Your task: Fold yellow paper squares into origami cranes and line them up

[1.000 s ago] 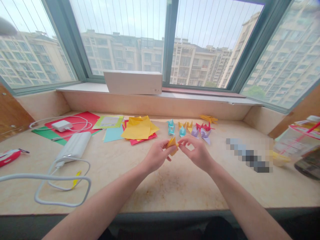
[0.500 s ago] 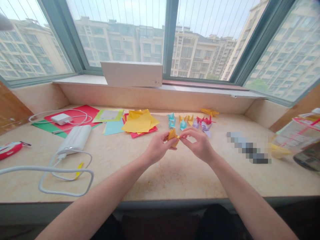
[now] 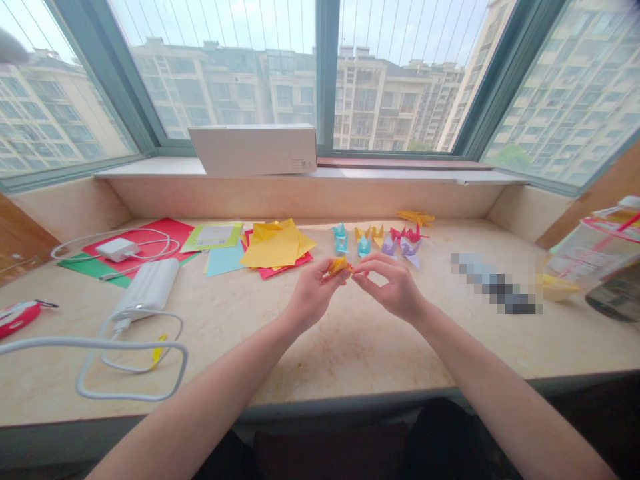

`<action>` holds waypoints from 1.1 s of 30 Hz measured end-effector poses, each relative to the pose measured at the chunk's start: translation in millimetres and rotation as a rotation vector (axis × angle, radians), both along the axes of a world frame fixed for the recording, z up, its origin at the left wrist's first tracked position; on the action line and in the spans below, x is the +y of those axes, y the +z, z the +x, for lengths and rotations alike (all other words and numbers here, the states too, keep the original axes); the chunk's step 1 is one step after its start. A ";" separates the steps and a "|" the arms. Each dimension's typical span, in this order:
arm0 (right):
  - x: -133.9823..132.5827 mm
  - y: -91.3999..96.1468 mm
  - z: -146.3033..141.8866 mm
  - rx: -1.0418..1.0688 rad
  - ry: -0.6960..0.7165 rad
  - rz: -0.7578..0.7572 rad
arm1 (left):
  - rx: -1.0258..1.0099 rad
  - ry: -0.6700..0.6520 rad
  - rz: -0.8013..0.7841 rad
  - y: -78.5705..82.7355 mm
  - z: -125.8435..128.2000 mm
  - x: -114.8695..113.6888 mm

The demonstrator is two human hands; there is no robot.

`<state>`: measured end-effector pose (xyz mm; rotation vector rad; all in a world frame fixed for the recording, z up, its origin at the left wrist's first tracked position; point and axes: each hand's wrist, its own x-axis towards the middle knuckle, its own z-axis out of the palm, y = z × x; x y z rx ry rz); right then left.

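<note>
Between my hands is a small yellow origami crane (image 3: 339, 266), partly hidden by my fingers. My left hand (image 3: 316, 287) is closed around its body, thumb on the near side. My right hand (image 3: 387, 283) pinches at the crane's right-hand tip with thumb and forefinger. Just beyond my hands stand several finished paper cranes: blue ones (image 3: 341, 238), yellow ones (image 3: 370, 234), red ones (image 3: 407, 233) and purple ones (image 3: 410, 248).
Yellow paper sheets (image 3: 277, 244) lie on red ones left of the cranes. Further left are a white power bank (image 3: 147, 287), a looped cable (image 3: 135, 399), a charger (image 3: 118, 249) and a red-and-white tool (image 3: 20, 319). A plastic cup (image 3: 595, 247) stands right; a white box (image 3: 255, 150) rests on the sill.
The yellow crane has turned lower in my left hand and shows less of itself. My right fingers stay at its tip. The whole view has shifted slightly.
</note>
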<state>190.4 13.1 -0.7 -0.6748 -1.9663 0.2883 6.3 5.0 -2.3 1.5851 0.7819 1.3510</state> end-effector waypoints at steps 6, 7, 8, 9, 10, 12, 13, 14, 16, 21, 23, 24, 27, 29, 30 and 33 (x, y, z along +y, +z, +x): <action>-2.1 0.0 -5.6 0.154 -0.003 -0.249 | -0.001 0.015 0.093 -3.4 -1.2 2.7; -1.9 -0.2 -6.1 0.179 0.009 -0.308 | -0.002 0.017 0.108 -4.1 -1.5 3.1; -1.7 -0.4 -6.5 0.201 0.026 -0.363 | -0.002 0.017 0.119 -4.8 -1.6 3.5; -1.3 -0.4 -6.7 0.221 0.047 -0.411 | 0.000 0.014 0.124 -5.5 -1.7 3.8; -1.0 -0.2 -6.9 0.238 0.068 -0.449 | 0.004 0.010 0.124 -6.3 -1.8 4.1; -0.8 0.5 -7.1 0.262 0.097 -0.489 | 0.011 0.009 0.115 -7.8 -1.8 4.4; -0.9 1.1 -7.2 0.271 0.104 -0.496 | 0.013 0.012 0.108 -8.4 -1.8 4.5; -1.2 1.8 -7.4 0.278 0.109 -0.497 | 0.017 0.015 0.101 -8.8 -1.7 4.4; -1.8 3.1 -7.6 0.288 0.114 -0.497 | 0.030 0.025 0.094 -8.9 -1.4 4.1; -2.0 4.9 -6.8 0.292 0.130 -0.573 | 0.076 0.066 0.116 -6.7 -1.8 2.9; -1.3 5.5 -6.0 0.293 0.159 -0.624 | 0.110 0.093 0.157 -6.6 -3.0 3.2; -0.9 5.9 -5.5 0.300 0.177 -0.648 | 0.137 0.109 0.180 -6.8 -3.7 3.6; 0.5 6.9 -4.4 0.356 0.205 -0.706 | 0.226 0.145 0.237 -8.2 -5.4 4.8; 1.3 7.0 -3.8 0.382 0.208 -0.737 | 0.270 0.151 0.267 -9.1 -5.8 5.1; 1.6 6.9 -3.5 0.382 0.205 -0.747 | 0.285 0.152 0.281 -9.3 -5.7 5.0; 2.3 5.9 -3.1 0.345 0.212 -0.759 | 0.316 0.166 0.316 -8.8 -5.2 4.4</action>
